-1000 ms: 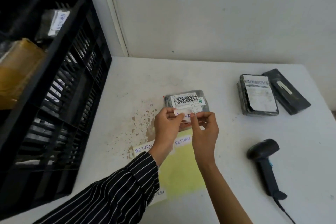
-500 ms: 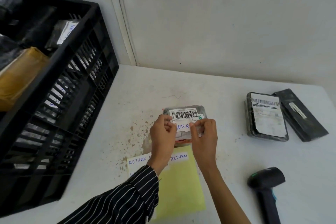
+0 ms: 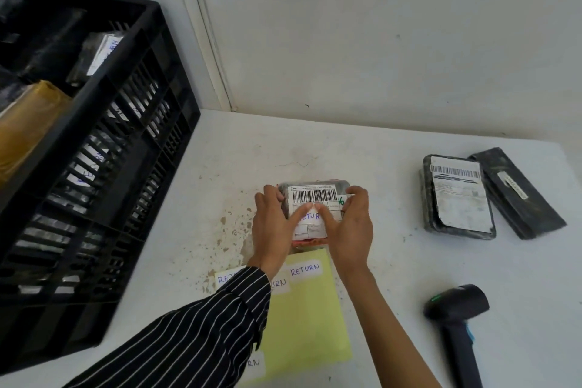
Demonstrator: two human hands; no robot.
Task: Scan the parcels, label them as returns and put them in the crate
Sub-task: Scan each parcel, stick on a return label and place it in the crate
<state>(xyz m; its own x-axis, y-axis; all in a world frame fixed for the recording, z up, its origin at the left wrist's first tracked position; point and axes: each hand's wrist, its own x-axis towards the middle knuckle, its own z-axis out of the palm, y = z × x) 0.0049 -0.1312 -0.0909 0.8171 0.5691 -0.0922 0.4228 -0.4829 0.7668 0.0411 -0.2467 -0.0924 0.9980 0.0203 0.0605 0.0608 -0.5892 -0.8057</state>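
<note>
Well left of the grey parcel (image 3: 315,190) stands a black crate (image 3: 132,148) on the white bench (image 3: 378,154), with wrapped parcels inside it, one of them showing a white label (image 3: 100,52). The left hand (image 3: 272,227), coming out of a striped sleeve (image 3: 201,334), grips the grey parcel's left edge with curled fingers, its thumb pressed flat on the white RETURN label (image 3: 311,217) that lies on the parcel's face just under the barcode. The parcel sits between the two hands, near the middle of the bench. The right hand (image 3: 354,230) mirrors the other: fingers curled round the parcel's right edge, thumb down on the same label, the two thumb tips nearly meeting. Just below the parcel lies a yellow sheet (image 3: 311,318) carrying more RETURN stickers. Well right of the parcel lie a flat parcel with a barcode label (image 3: 456,195) and a long black parcel (image 3: 519,195), edge to edge. Below and right of the grey parcel rests a black barcode scanner (image 3: 456,315).
</note>
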